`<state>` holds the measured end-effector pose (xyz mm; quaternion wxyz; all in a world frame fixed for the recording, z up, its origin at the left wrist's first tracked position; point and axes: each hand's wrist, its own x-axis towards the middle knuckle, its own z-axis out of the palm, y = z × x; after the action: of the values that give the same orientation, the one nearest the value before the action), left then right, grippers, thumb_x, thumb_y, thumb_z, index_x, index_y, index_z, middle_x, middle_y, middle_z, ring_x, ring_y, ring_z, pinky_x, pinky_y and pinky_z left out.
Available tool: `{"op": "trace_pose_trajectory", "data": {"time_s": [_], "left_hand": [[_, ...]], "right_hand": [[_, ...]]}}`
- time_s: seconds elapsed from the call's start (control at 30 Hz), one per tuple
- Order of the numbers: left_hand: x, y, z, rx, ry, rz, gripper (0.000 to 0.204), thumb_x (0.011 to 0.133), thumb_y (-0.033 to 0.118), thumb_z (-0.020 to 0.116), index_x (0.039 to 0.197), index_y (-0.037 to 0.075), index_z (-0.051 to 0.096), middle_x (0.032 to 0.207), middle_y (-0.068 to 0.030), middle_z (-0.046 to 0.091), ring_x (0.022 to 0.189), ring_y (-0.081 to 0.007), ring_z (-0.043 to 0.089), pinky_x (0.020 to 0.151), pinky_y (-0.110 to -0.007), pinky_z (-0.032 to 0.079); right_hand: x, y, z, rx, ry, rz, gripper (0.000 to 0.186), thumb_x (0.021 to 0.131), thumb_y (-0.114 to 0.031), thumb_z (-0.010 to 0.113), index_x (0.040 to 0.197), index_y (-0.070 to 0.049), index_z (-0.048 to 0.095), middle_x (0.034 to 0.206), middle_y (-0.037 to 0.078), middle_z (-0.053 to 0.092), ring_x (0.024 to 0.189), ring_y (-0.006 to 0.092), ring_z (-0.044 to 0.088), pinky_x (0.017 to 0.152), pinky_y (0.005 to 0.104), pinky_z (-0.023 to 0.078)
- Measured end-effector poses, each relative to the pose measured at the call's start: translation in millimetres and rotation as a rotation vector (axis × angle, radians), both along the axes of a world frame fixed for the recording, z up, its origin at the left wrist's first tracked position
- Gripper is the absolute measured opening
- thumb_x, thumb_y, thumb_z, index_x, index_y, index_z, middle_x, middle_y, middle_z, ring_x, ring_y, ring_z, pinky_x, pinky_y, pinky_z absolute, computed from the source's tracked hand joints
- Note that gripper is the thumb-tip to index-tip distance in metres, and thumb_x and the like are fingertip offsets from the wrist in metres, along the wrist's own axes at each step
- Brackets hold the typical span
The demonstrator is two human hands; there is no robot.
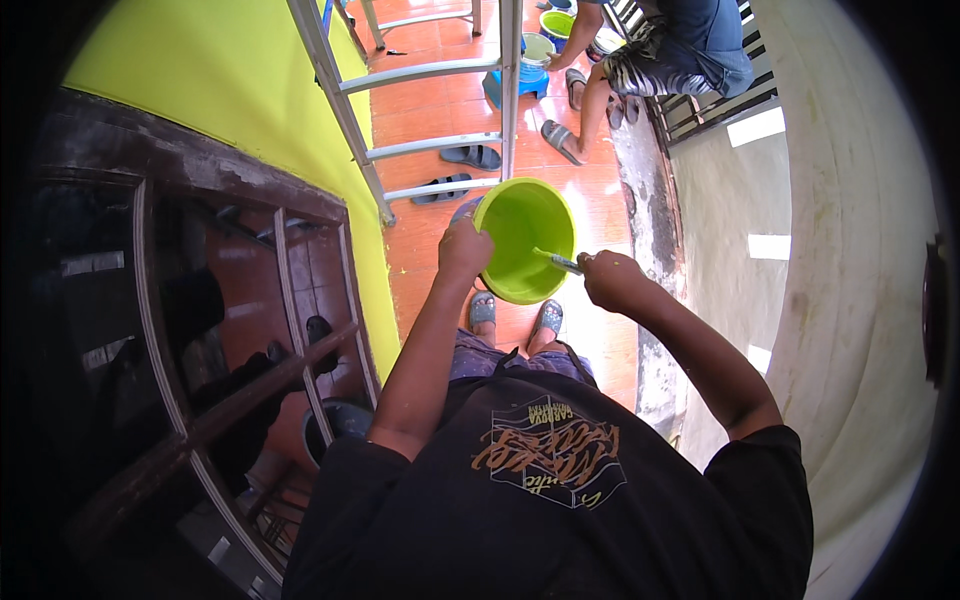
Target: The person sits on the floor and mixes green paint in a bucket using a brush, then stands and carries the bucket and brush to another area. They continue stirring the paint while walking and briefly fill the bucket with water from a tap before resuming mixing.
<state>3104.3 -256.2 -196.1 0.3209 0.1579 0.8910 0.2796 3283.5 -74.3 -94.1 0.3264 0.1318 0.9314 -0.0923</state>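
My left hand (466,250) grips the left rim of a bucket (522,205), tilted so that its lime-green inside shows. The bucket hangs in front of me, above my sandalled feet. In my right hand (612,282) is a paintbrush (565,263), held by its handle. Its green-coated tip reaches over the bucket's right rim into the opening. Whether the bristles touch the inner wall I cannot tell. How much paint lies at the bottom is not clear either.
An aluminium ladder (420,77) stands just ahead, with dark sandals (440,188) under it. Along my left runs a yellow wall (220,90) with a dark-framed window (165,300). Farther off, a person (690,45) bends beside paint buckets (537,48) and a blue stool (515,88).
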Motion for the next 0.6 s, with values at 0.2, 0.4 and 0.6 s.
{"op": "trace_pose_trajectory", "data": {"time_s": [0.2, 0.4, 0.6], "left_hand": [[8.8, -1.8, -1.6, 0.009, 0.05, 0.028, 0.063, 0.086, 0.017, 0.056, 0.148, 0.014, 0.048, 0.117, -0.0265, 0.069, 0.11, -0.0409, 0.067, 0.098, -0.048, 0.051], [8.2, -4.2, 3.4, -0.025, 0.001, -0.016, 0.063, 0.088, 0.02, 0.058, 0.15, 0.013, 0.048, 0.124, -0.0274, 0.066, 0.115, -0.0387, 0.065, 0.1, -0.046, 0.051], [10.4, -3.3, 1.6, 0.089, -0.021, 0.038, 0.057, 0.087, 0.019, 0.058, 0.144, 0.01, 0.054, 0.122, -0.0284, 0.066, 0.114, -0.0397, 0.066, 0.1, -0.047, 0.051]], "right_hand": [[7.4, -13.6, -10.1, -0.373, 0.026, -0.212, 0.029, 0.094, -0.015, 0.059, 0.118, -0.001, 0.068, 0.102, 0.025, 0.072, 0.092, 0.0406, 0.07, 0.084, 0.046, 0.055], [5.6, -1.0, -10.6, -0.285, 0.124, -0.35, 0.029, 0.095, -0.016, 0.057, 0.118, -0.001, 0.066, 0.101, 0.024, 0.072, 0.091, 0.0402, 0.069, 0.082, 0.0476, 0.054], [10.2, -10.4, -13.1, -0.225, -0.031, -0.234, 0.028, 0.09, -0.012, 0.056, 0.114, -0.002, 0.066, 0.101, 0.024, 0.071, 0.096, 0.0418, 0.068, 0.086, 0.0494, 0.054]]}}
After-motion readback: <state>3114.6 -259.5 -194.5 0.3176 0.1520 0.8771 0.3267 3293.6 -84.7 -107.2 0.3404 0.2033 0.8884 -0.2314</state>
